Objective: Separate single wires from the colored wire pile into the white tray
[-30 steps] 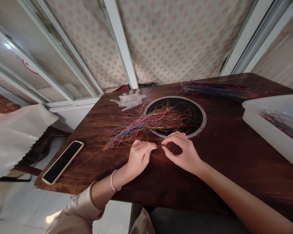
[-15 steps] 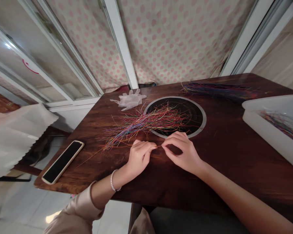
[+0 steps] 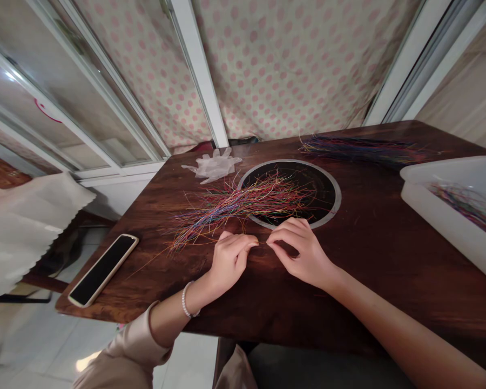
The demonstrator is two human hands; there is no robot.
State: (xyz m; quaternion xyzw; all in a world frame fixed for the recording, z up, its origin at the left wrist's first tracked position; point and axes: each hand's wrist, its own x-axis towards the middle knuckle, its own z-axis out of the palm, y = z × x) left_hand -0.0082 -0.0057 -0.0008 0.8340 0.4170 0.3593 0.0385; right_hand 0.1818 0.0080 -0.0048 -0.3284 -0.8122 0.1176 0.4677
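Note:
A thin orange wire (image 3: pixel 262 243) spans the small gap between my two hands. My left hand (image 3: pixel 231 258), closed in a pinch, grips one side of it. On the other side, my right hand (image 3: pixel 298 251) pinches the wire between thumb and forefinger, the fingers forming a ring. Just beyond both hands lies a loose bundle of multicoloured thin wires (image 3: pixel 243 202), mostly red, yellow and blue. Its right part rests over a round black plate with a silver rim (image 3: pixel 335 208) in the tabletop. How far the wire runs inside my fists is hidden.
A phone (image 3: pixel 103 270) lies at the table's left edge. Behind the bundle is a clear plastic glove (image 3: pixel 214 165). Another darker wire bundle (image 3: pixel 360 150) sits at the back right. A white bin (image 3: pixel 437 216) with wires inside stands at the right on the wooden table (image 3: pixel 368 254).
Both hands have shifted very slightly left in the picture, along with the whole scene. The pinch on the wire is unchanged.

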